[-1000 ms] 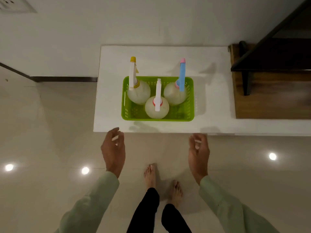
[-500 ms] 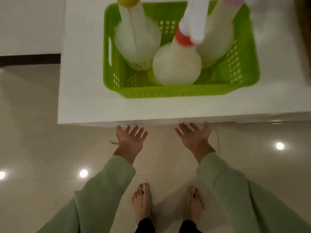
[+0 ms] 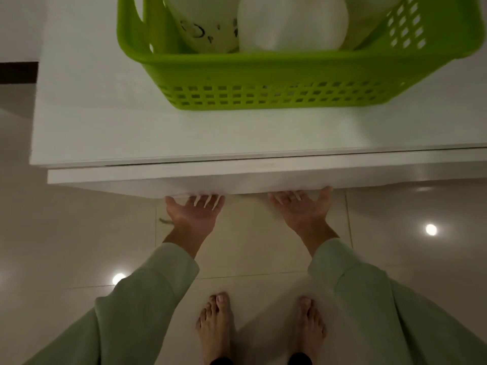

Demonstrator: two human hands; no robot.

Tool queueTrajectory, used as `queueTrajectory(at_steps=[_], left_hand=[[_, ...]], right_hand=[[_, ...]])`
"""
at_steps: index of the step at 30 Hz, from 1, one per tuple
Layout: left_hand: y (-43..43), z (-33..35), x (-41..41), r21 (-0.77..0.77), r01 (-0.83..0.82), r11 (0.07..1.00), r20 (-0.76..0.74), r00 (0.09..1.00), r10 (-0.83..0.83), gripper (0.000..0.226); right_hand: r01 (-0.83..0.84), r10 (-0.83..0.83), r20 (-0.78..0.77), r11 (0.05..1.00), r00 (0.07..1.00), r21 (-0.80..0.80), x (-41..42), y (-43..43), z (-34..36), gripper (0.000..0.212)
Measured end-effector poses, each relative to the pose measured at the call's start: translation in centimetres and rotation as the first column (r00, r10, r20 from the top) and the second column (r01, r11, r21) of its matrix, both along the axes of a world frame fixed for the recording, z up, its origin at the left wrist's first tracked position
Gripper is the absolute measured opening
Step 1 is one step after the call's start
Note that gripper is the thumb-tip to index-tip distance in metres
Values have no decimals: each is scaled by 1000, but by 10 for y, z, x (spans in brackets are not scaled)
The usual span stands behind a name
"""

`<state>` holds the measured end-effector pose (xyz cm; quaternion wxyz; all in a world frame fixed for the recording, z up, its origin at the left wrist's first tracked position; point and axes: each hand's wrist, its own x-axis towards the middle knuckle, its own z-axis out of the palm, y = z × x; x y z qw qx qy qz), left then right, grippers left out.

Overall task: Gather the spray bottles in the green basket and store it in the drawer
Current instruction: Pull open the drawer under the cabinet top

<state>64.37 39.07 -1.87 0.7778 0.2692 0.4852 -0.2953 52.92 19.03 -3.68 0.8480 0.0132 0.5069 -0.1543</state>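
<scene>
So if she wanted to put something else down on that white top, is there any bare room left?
Yes. The white top is bare to the left of the green basket, and in a strip between the basket and the front edge. The basket itself is crowded with bottles. Both hands, left hand and right hand, are under the drawer front.

One green basket (image 3: 263, 72), three spray bottles (image 3: 290, 25), two hands (image 3: 196, 214).
</scene>
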Motion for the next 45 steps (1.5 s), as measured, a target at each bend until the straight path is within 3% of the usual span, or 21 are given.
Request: queueTrajectory(at_steps=[3, 5, 6, 7, 8, 10, 11, 12, 14, 17, 19, 21, 25, 33, 35, 37, 39, 41, 43, 45], left_hand=[[10, 22, -16, 60, 98, 993, -63, 994, -94, 70], [15, 51, -38, 178, 330, 927, -69, 944, -323, 56], [18, 71, -52, 278, 469, 838, -49, 878, -475, 48], [22, 94, -69, 419, 581, 697, -14, 772, -635, 40], [28, 116, -88, 599, 612, 516, 30, 627, -779, 31], [45, 162, -124, 907, 380, 182, 81, 267, -960, 21], [51, 184, -135, 975, 205, 85, 63, 111, -992, 20], [55, 202, -142, 999, 41, 35, 35, -5, -999, 22], [57, 221, -142, 988, -152, -24, -41, -107, -993, 34], [46, 234, -126, 971, -116, -207, -228, -208, -951, 55], [38, 231, -119, 938, -125, -322, -345, -282, -895, 60], [35, 229, -117, 914, -166, -370, -404, -298, -865, 54], [37, 231, -125, 902, -202, -383, -427, -269, -863, 48], [59, 237, -166, 914, -99, -393, -404, -321, -857, 56], [63, 241, -170, 924, -36, -381, -371, -326, -870, 55], [62, 249, -166, 945, 55, -321, -290, -303, -908, 55], [54, 262, -149, 970, 122, -210, -180, -217, -959, 55], [41, 278, -116, 993, 106, -59, -54, -51, -997, 51], [24, 296, -76, 994, 13, 110, 106, 178, -978, 45], [4, 312, -35, 971, -41, 236, 235, 355, -905, 44]], right_hand=[[-47, 47, -87, 999, 995, -1, -16, 12, 22, 75], [-258, 230, -263, 963, 937, -77, -32, 29, 51, 53], [-413, 327, -390, 897, 861, -160, -41, 41, 70, 36], [-576, 376, -527, 767, 762, -284, -54, 56, 92, 19], [-715, 360, -651, 551, 668, -429, -68, 72, 113, 11], [-790, 192, -782, -49, 592, -611, -99, 96, 160, 13], [-724, 111, -781, -315, 614, -614, -111, 102, 180, 15], [-653, 40, -770, -504, 637, -565, -119, 104, 197, 21], [-636, -58, -806, -649, 589, -418, -119, 96, 220, 40], [-660, -116, -948, -742, 296, -115, -102, 81, 239, 68], [-633, -131, -970, -774, 203, -27, -96, 74, 240, 69], [-625, -141, -974, -780, 177, -1, -96, 67, 242, 63], [-619, -134, -980, -785, 146, 16, -101, 68, 249, 57], [-627, 25, -997, -777, 68, -62, -137, 86, 266, 63], [-655, 106, -990, -742, 93, -141, -140, 84, 272, 60], [-721, 166, -958, -631, 234, -285, -133, 73, 284, 54], [-759, 115, -900, -499, 421, -419, -115, 53, 299, 45], [-755, 21, -820, -378, 572, -536, -87, 25, 315, 38], [-739, -29, -754, -228, 656, -634, -53, -4, 328, 37], [-732, -26, -734, -99, 679, -674, -20, -30, 337, 43]])
